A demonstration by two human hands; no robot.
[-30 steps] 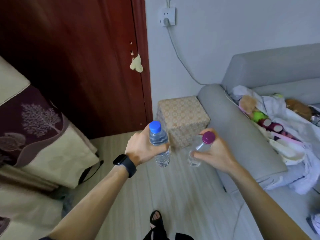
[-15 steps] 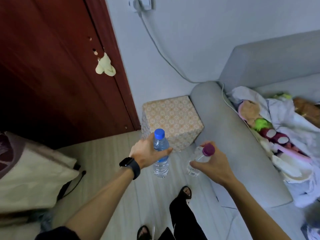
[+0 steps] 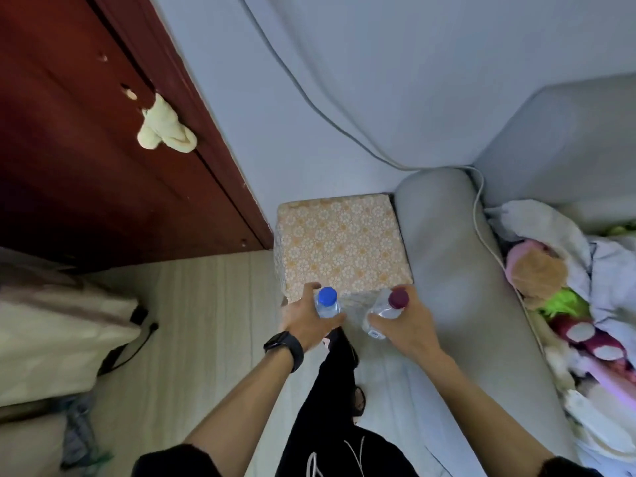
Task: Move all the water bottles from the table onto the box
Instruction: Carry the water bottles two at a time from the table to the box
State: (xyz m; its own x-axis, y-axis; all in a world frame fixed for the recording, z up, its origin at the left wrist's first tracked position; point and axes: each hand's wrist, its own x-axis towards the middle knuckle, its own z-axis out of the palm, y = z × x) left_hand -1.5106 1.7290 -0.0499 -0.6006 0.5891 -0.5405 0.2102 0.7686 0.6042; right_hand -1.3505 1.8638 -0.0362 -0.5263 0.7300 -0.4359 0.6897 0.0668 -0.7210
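A box [image 3: 339, 242] covered in orange floral paper stands on the floor between the door and the sofa arm. My left hand [image 3: 306, 321] grips a clear water bottle with a blue cap [image 3: 327, 301], held upright at the box's near edge. My right hand [image 3: 404, 325] holds a clear bottle with a purple cap [image 3: 395, 301], tilted, just off the box's near right corner. Both bottles hang in the air in front of the box, not resting on it. The box top has nothing on it.
A dark red door [image 3: 103, 149] is at the left with a pale cloth [image 3: 165, 129] hanging on it. A grey sofa [image 3: 457, 270] with piled clothes and toys [image 3: 568, 297] fills the right. A cable [image 3: 309, 101] runs down the wall. Bedding [image 3: 51, 339] sits at the left.
I have stepped closer; the box now lies right ahead and almost below. Both hands have carried their bottles forward to the box's near edge.
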